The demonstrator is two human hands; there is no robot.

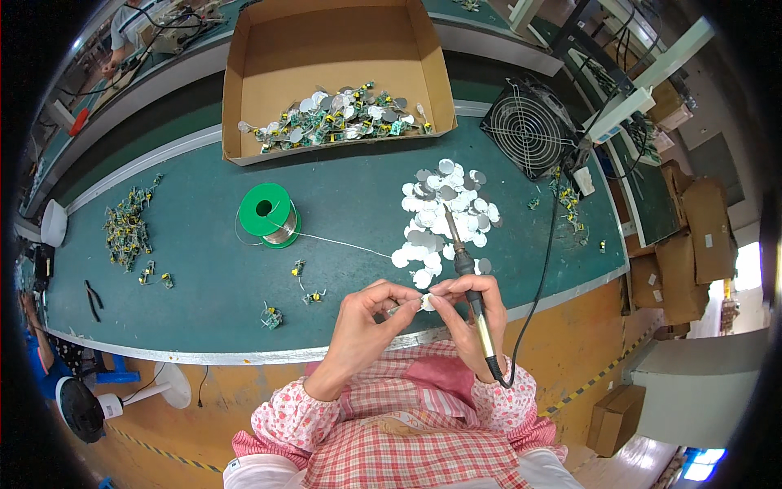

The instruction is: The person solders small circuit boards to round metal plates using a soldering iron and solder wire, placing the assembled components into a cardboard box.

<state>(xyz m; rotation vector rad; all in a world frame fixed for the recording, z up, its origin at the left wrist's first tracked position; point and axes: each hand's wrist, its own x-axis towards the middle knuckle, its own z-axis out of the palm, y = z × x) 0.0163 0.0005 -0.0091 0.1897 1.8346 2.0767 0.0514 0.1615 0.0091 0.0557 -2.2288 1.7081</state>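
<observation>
My left hand [358,324] is closed in a pinch at a small pale disc [427,302], just above the bench's front edge. On the disc's other side, the fingertips of my right hand [472,314] press against it too. That same hand holds a soldering iron [464,262], its tip pointing away over a heap of white and grey discs [448,204]. Anything else between my fingertips is hidden. A green spool of solder wire [265,208] lies to the left, its loose wire running toward the discs. Small circuit boards with wires [272,317] lie left of my hands.
A cardboard box [334,41] of discs and boards stands at the back, with a black fan [531,130] to its right. Pliers [94,301] and a board pile [129,228] are at left. The iron's cord [544,277] loops at right. Another person's arm [37,322] shows far left.
</observation>
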